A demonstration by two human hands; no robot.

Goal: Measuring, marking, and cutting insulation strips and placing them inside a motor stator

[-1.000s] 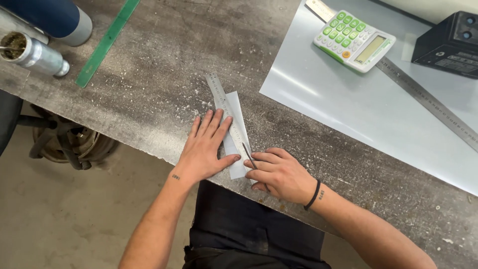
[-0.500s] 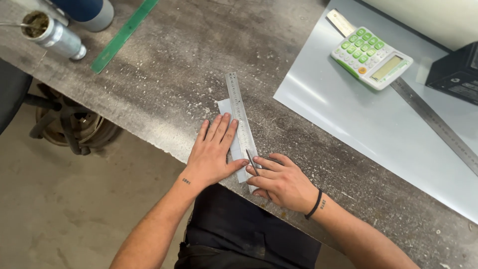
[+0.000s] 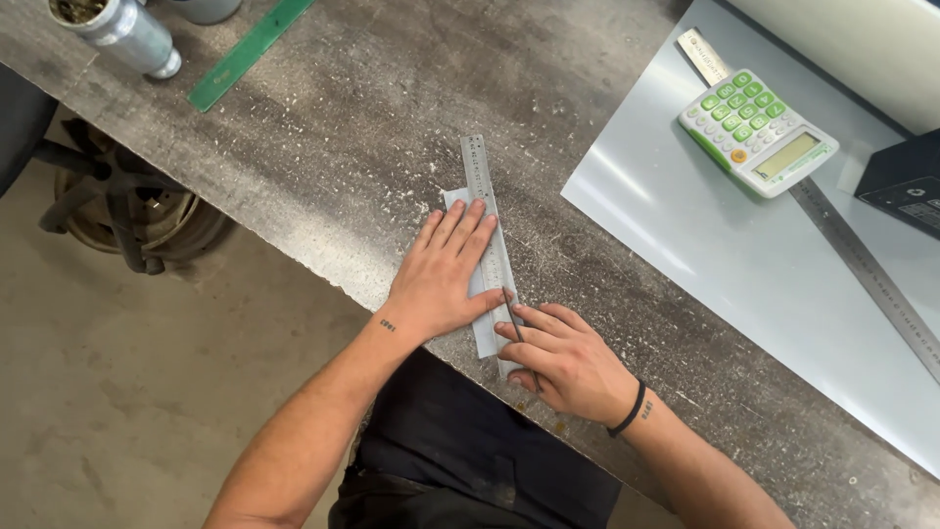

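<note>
Left hand is lying flat, fingers spread and pressing down on a short steel ruler and the small grey metal strip under it, near the front edge of the workbench. Nothing is being pinched there; the palm is simply pinning the stack.

Right hand is pinching a thin scriber between thumb and fingertips, the point touching the strip just beside the ruler's right edge, close to the left thumb.

Handling, as a judgement: the strip is looking thin, light and stiff, with smooth faces that are likely sliding easily on the gritty bench, so flat downward pressure is suiting it better than a pinch. Its edges may be sharp; lifting it is best done by the long sides. The ruler is rigid and slick too, and is needing weight near the marking point.

Further right, a large grey sheet is carrying a green-and-white calculator and a long steel ruler. A green ruler and a metal can are sitting at the far left.
</note>
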